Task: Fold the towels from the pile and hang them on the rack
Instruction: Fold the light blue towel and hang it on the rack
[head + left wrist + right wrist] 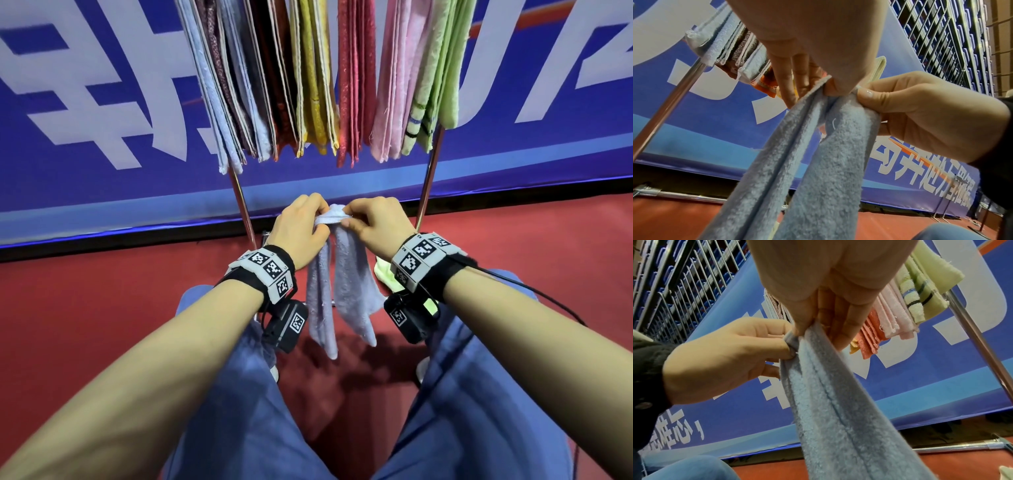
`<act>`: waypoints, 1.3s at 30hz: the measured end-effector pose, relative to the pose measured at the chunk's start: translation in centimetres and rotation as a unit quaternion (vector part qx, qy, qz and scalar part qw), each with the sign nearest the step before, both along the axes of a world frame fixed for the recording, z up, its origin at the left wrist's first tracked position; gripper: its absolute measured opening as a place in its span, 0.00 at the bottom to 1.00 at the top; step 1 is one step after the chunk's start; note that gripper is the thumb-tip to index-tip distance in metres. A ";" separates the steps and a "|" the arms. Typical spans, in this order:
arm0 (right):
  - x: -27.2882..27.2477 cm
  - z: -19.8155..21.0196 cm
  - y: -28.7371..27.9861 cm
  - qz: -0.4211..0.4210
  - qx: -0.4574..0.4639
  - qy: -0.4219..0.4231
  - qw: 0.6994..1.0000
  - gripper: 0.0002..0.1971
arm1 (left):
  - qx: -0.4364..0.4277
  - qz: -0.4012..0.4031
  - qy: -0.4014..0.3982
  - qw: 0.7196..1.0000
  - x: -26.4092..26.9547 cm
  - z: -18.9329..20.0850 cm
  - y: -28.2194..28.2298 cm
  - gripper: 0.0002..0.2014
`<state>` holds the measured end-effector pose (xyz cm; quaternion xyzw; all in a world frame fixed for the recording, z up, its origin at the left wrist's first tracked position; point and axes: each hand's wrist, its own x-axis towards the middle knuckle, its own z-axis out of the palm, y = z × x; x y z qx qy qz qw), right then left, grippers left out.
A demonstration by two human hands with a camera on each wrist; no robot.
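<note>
A light blue terry towel (pixel 346 284) hangs in two drooping halves between my knees, bunched at its top. My left hand (pixel 320 219) pinches that top edge from the left, and my right hand (pixel 347 217) pinches it from the right, fingertips almost touching. The left wrist view shows the left hand (pixel 830 87) gripping the towel (pixel 807 162) with thumb against fingers. In the right wrist view the right hand (pixel 805 331) pinches the towel (pixel 828 402) the same way. Above and behind stands the rack (pixel 244 209), with several folded towels (pixel 318 78) hanging side by side.
A pale green towel (pixel 385 274) lies on the red floor (pixel 85 308) under my right wrist. A blue banner (pixel 102 102) runs behind the rack. The rack's chrome base bar (pixel 953 447) lies low ahead. My knees in blue trousers (pixel 239 394) flank the hanging towel.
</note>
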<state>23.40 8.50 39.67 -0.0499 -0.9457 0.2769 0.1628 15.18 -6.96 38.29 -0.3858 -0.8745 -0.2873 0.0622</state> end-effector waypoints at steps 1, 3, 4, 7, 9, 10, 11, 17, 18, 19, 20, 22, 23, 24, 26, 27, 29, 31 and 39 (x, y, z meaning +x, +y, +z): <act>-0.1 0.2 0.1 0.000 0.010 -0.002 1.000 0.11 | 0.001 0.001 -0.001 1.000 0.0 0.0 0.0 0.07; -0.2 0.4 0.2 -0.004 0.035 -0.002 0.999 0.12 | 0.006 -0.002 -0.002 1.000 -0.1 -0.1 -0.1 0.07; -0.3 0.5 0.3 -0.008 0.049 0.003 0.999 0.12 | 0.009 -0.007 -0.002 1.000 0.0 -0.1 0.0 0.07; -0.3 0.9 0.2 -0.024 0.082 0.022 0.996 0.13 | 0.016 -0.023 0.001 1.000 0.3 0.1 0.2 0.07; -0.2 1.0 0.3 -0.044 0.092 0.036 0.994 0.14 | 0.019 -0.032 -0.001 0.999 0.4 0.3 0.4 0.08; -0.1 1.0 0.3 -0.053 0.095 0.042 0.993 0.13 | 0.019 -0.036 -0.003 0.999 0.4 0.3 0.4 0.08; 0.1 1.0 0.3 -0.060 0.103 0.044 0.992 0.12 | 0.021 -0.038 -0.006 0.999 0.3 0.3 0.5 0.09; 0.6 -0.5 0.4 -0.037 0.147 -0.060 0.987 0.11 | 0.099 -0.021 -0.041 0.994 0.2 0.6 0.8 0.11; 0.7 -0.8 0.2 -0.029 0.135 -0.070 0.988 0.12 | 0.101 -0.027 -0.043 0.994 0.3 0.7 0.9 0.11; 0.8 -1.1 0.0 -0.023 0.114 -0.075 0.990 0.12 | 0.099 -0.035 -0.044 0.994 0.5 0.7 1.1 0.10; 0.9 -1.3 -0.2 -0.018 0.092 -0.077 0.993 0.13 | 0.094 -0.042 -0.044 0.994 0.7 0.7 1.2 0.10; 1.0 -1.4 -0.6 -0.016 0.066 -0.082 0.994 0.15 | 0.087 -0.045 -0.048 0.994 1.0 0.6 1.4 0.09; 0.9 -1.5 -0.7 -0.019 0.061 -0.085 0.994 0.15 | 0.087 -0.042 -0.052 0.994 1.0 0.5 1.5 0.08; 0.8 -1.6 -0.8 -0.022 0.059 -0.087 0.994 0.15 | 0.088 -0.038 -0.057 0.994 1.0 0.4 1.5 0.08; 0.6 -1.6 -0.7 -0.029 0.056 -0.091 0.994 0.15 | 0.087 -0.034 -0.068 0.993 1.0 0.5 1.5 0.08; 0.5 -1.7 -0.6 -0.032 0.052 -0.091 0.994 0.15 | 0.085 -0.035 -0.073 0.993 1.0 0.5 1.4 0.09; 0.3 -1.7 -0.4 -0.040 0.040 -0.087 0.995 0.14 | 0.074 -0.040 -0.075 0.994 0.9 0.6 1.3 0.11; 0.2 -1.7 -0.5 -0.047 0.043 -0.079 0.995 0.14 | 0.062 -0.043 -0.069 0.995 0.9 0.7 1.2 0.12; 0.3 -2.4 -1.1 -0.036 0.042 -0.034 0.998 0.10 | 0.108 -0.021 -0.165 0.980 1.4 1.4 0.8 0.10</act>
